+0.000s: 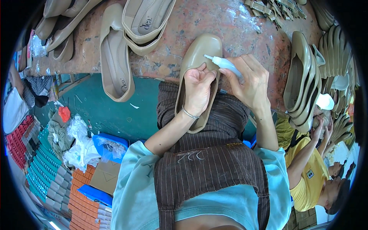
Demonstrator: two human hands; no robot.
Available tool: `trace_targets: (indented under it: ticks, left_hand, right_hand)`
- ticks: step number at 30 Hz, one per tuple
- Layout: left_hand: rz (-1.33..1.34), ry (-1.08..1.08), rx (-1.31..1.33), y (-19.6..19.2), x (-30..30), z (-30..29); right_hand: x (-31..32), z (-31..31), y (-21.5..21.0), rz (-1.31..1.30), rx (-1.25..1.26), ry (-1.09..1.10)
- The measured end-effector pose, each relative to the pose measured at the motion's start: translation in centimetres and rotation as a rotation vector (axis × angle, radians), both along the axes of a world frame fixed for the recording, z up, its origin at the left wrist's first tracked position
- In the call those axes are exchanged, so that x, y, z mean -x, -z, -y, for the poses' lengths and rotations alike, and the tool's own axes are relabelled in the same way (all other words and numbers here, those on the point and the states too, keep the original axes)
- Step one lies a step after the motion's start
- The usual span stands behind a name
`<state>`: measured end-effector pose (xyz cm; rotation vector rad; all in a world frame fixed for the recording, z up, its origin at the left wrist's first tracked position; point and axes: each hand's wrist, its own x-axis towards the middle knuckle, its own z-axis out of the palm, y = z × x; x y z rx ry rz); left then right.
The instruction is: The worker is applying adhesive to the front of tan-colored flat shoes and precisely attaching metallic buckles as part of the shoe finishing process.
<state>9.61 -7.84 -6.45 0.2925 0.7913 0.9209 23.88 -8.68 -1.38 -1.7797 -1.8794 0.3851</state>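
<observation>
A beige square-toed flat shoe (204,48) lies toe outward across the table's near edge and over my lap. My left hand (198,89) is closed on it at the opening, its fingers partly inside the shoe. In my right hand (251,78) is a small white glue bottle (227,65) with a thin nozzle, held between thumb and fingers. The nozzle tip points left, just above the shoe's vamp; whether it touches the surface I cannot tell. Several finished-looking beige flats, among them a single shoe (117,57) and a stacked pair (147,25), lie to the left of my hands.
The worn reddish table (230,23) spans the far side. Beige bows (276,9) are heaped at the far right. Stacked beige shoes (303,80) stand on the right, near a person in yellow (310,168). Blue bins (111,147) and plastic bags sit on the floor at left.
</observation>
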Motion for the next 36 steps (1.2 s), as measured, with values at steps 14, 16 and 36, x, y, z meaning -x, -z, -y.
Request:
trace_targets:
  ticks: [14, 16, 36]
  left_hand:
    - [-0.053, 0.027, -0.002, 0.1, 0.2, 0.0]
    - [-0.053, 0.031, -0.006, 0.0, 0.1, 0.0]
    - [-0.027, -0.014, 0.004, -0.6, 0.0, -0.3]
  right_hand:
    - [0.1, -0.3, -1.2, 0.051, 0.058, -0.027]
    - [0.1, -0.3, -1.1, 0.047, 0.050, -0.024]
    - [-2.1, 0.3, -0.2, -0.160, 0.082, 0.058]
